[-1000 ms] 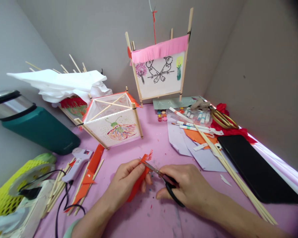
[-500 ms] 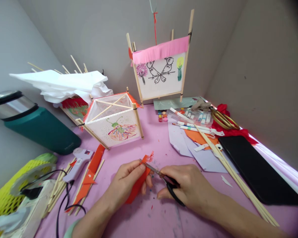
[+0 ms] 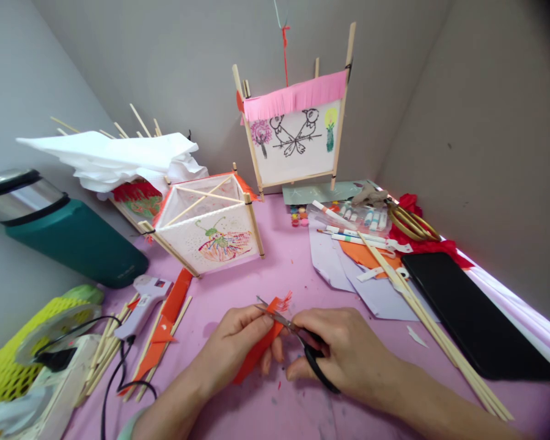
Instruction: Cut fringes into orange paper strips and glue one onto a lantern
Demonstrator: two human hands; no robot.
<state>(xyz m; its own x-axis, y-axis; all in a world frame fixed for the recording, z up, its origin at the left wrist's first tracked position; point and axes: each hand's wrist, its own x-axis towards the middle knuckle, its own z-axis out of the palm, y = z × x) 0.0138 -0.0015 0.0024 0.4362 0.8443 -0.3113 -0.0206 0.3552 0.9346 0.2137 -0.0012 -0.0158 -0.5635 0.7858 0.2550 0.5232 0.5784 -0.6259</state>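
Note:
My left hand (image 3: 242, 336) pinches a folded strip of red-orange paper (image 3: 259, 354) above the pink table. Its far end is cut into a thin fringe. In my right hand (image 3: 339, 342) is a pair of scissors (image 3: 312, 360) with black handles. The blades lie across the strip close to my left fingertips, just below the fringed end. Beyond my hands a stick-framed paper lantern (image 3: 187, 244) with a coloured butterfly drawing stands on the table.
Left are a teal bottle (image 3: 77, 232), a glue gun (image 3: 144, 299) with its cable, wooden sticks and red-orange paper. A second lantern (image 3: 297, 165) with pink fringe hangs at the back. On the right lie markers, paper sheets (image 3: 380, 299), long sticks and a black phone (image 3: 476, 318).
The strip and both hands have shifted slightly right and down in view. The scissor blades sit slightly more open across the paper.

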